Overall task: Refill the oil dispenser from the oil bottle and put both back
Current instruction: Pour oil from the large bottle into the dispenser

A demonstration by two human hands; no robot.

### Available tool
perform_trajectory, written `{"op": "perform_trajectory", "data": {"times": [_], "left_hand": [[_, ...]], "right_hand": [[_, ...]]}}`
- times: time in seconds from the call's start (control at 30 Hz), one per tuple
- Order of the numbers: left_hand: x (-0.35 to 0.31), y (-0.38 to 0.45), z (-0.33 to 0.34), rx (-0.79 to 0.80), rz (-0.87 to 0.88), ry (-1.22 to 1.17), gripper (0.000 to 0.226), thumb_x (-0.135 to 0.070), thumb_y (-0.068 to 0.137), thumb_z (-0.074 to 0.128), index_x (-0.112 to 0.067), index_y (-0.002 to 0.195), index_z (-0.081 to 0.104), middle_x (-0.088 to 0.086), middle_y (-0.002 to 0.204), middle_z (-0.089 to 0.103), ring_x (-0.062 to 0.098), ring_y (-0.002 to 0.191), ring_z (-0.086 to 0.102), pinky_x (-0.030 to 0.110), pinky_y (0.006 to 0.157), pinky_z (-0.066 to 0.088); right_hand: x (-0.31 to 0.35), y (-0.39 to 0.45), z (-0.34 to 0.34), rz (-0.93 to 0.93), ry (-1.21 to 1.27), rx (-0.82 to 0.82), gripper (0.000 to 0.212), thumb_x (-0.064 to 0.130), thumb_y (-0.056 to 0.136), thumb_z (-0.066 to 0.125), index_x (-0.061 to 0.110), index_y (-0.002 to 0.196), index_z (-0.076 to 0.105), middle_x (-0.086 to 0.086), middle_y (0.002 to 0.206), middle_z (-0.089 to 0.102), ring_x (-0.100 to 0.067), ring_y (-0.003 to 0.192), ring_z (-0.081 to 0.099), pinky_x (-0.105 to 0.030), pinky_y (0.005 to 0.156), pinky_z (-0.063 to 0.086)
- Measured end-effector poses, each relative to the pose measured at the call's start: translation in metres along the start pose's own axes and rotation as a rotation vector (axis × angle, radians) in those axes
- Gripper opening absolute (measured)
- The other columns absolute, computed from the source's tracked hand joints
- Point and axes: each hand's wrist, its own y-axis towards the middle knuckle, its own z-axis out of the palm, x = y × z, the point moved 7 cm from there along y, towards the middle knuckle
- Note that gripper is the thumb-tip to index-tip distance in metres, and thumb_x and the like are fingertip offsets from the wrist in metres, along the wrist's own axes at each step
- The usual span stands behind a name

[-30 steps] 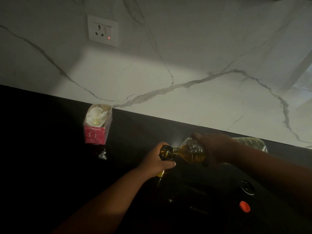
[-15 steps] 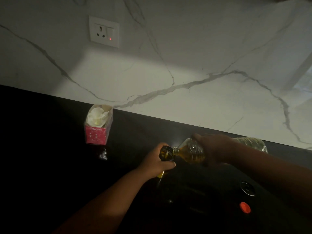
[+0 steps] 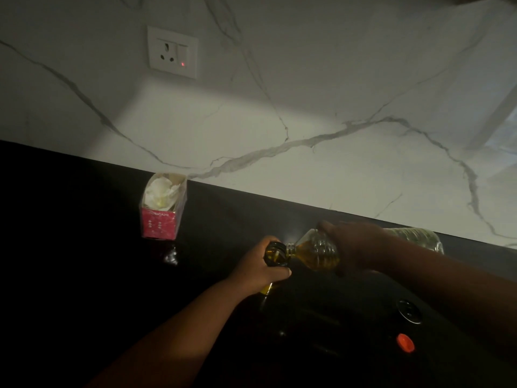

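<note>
The left hand (image 3: 258,268) gripped the oil dispenser (image 3: 275,254); the right hand (image 3: 354,247) held the oil bottle (image 3: 316,252) tipped, mouth at three o'clock of it, seemingly touching.

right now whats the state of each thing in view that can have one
oil bottle: uncapped, tipped on its side, mouth at the dispenser's opening, held by the right hand
oil dispenser: open, upright, gripped by the left hand
orange cap: off, lying on the counter
dark lid: off, lying on the counter
tissue box: open, tissue sticking out
wall socket: red light on
</note>
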Motion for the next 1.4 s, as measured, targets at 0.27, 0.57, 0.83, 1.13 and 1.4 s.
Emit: {"op": "perform_trajectory", "data": {"times": [0.27,0.57,0.83,1.13,1.4], "left_hand": [[0.0003,0.0005,-0.0001,0.002,-0.015,0.004,0.058,-0.023,0.070,0.083,-0.049,0.109,0.049,-0.001,0.110,0.063,0.018,0.102,0.064,0.044,0.092,0.055],[0.0007,0.0002,-0.0001,0.015,-0.013,-0.002,0.062,-0.021,0.072,0.082,-0.039,0.120,0.048,-0.002,0.111,0.061,0.017,0.102,0.063,0.042,0.092,0.054],[0.0029,0.0014,0.0001,0.015,-0.016,-0.002,0.060,-0.025,0.069,0.083,-0.041,0.117,0.050,-0.001,0.109,0.064,0.017,0.101,0.064,0.043,0.091,0.055],[0.0026,0.0007,-0.0002,0.008,-0.013,0.013,0.059,-0.025,0.070,0.083,-0.044,0.114,0.049,-0.002,0.110,0.062,0.017,0.101,0.063,0.043,0.091,0.055],[-0.0002,-0.0009,0.0001,0.008,-0.018,0.012,0.058,-0.031,0.065,0.083,-0.057,0.102,0.048,0.000,0.110,0.063,0.019,0.102,0.065,0.048,0.092,0.055]], "right_hand": [[0.0006,0.0000,-0.0011,0.017,-0.004,0.013,0.093,0.046,0.058,0.082,0.027,0.133,0.030,-0.002,0.119,0.062,-0.023,0.104,0.062,-0.034,0.081,0.052],[0.0014,-0.0001,-0.0024,0.025,-0.025,0.021,0.094,0.044,0.060,0.082,0.027,0.135,0.029,-0.002,0.121,0.060,-0.023,0.106,0.062,-0.034,0.082,0.051],[0.0016,0.0011,-0.0019,0.023,-0.032,0.024,0.093,0.045,0.058,0.082,0.027,0.132,0.029,-0.003,0.120,0.060,-0.023,0.105,0.062,-0.036,0.083,0.053],[0.0025,0.0001,-0.0037,0.023,-0.048,0.033,0.093,0.043,0.062,0.082,0.026,0.136,0.028,-0.004,0.120,0.061,-0.023,0.104,0.062,-0.032,0.078,0.048],[0.0018,-0.0010,-0.0040,0.028,-0.050,0.018,0.094,0.043,0.061,0.082,0.026,0.136,0.028,-0.002,0.123,0.060,-0.023,0.106,0.061,-0.033,0.081,0.049]]}}
